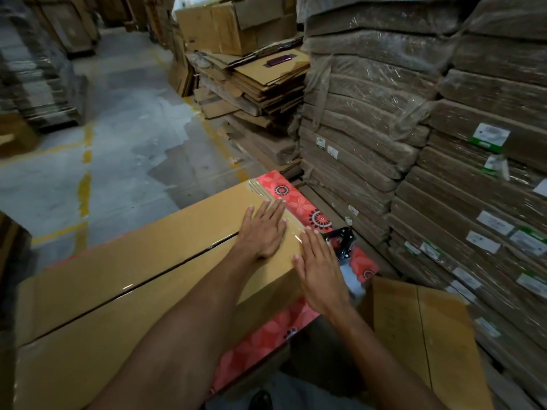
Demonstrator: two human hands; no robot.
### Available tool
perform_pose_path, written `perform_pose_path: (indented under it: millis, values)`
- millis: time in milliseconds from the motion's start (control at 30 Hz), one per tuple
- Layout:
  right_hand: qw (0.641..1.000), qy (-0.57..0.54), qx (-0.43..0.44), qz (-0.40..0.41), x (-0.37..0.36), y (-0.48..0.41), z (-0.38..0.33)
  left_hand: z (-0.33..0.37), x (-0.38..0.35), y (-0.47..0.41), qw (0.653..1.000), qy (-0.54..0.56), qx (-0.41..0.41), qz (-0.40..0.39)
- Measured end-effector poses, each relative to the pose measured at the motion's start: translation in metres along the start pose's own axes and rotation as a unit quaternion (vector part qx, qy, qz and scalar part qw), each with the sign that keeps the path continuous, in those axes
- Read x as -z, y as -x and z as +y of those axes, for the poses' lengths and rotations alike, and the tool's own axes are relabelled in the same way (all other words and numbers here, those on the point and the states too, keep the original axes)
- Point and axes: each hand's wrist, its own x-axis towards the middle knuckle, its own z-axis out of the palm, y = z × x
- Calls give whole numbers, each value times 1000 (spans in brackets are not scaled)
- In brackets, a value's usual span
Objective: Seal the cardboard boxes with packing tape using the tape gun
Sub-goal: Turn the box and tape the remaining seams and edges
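While the wrapped stacks of flat cardboard (pixel 384 119) fill the whole right side of my view, the long cardboard box (pixel 118 291) lies in front of me on a red flowered cloth (pixel 299 202), with its top flaps closed and clear tape (pixel 183 255) shining along the middle seam. I see my left hand (pixel 263 229) lying flat on the far end of the box top, the fingers straight and close together, gripping nothing. My right hand (pixel 321 269) is flat too, pressed on the end edge of the box where the tape folds down, with the fingers stretched out. The tape gun (pixel 342 241) lies on the cloth just behind the right hand, and neither hand touches it
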Motion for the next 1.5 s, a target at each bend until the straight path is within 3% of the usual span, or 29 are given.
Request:
perform_pose_path:
  millis: [233, 567, 767, 833, 867, 933, 1033, 1100, 1267, 1367, 1500]
  values:
    - [960, -235, -140, 54, -30, 32, -43, 11, -1, 10, 997, 27, 78, -6]
    - [973, -202, -90, 60, -33, 36, -37, -5, -6, 92, 997, 39, 71, 13]
    - [961, -241, -135, 23, -31, 37, -44, -27, -7, 150, 992, 61, 102, 40]
    - [969, -188, -157, 30, -22, 47, -52, -40, -5, 172, 989, 73, 112, 67]
    - [977, -152, -140, 55, -17, 52, -59, -48, -3, 183, 986, 80, 126, 79]
    - [986, -132, -16, 97, -11, 54, -84, -69, 2, 205, 979, 80, 164, 95]
    - [969, -92, 226, -26, -24, 28, -143, -100, 6, 233, 972, 50, 213, 83]
    - [945, -38, 307, -106, -38, 4, -187, -116, 6, 244, 971, 29, 229, 57]
    - [927, 55, 330, -170, -61, -18, -225, -145, 12, 256, 973, 17, 229, 20]
    - [926, 108, 317, -176, -58, -27, -200, -157, 11, 270, 976, 1, 218, 17]
    - [946, 130, 254, -153, -36, -53, -137, -186, 15, 305, 954, 14, 300, 27]
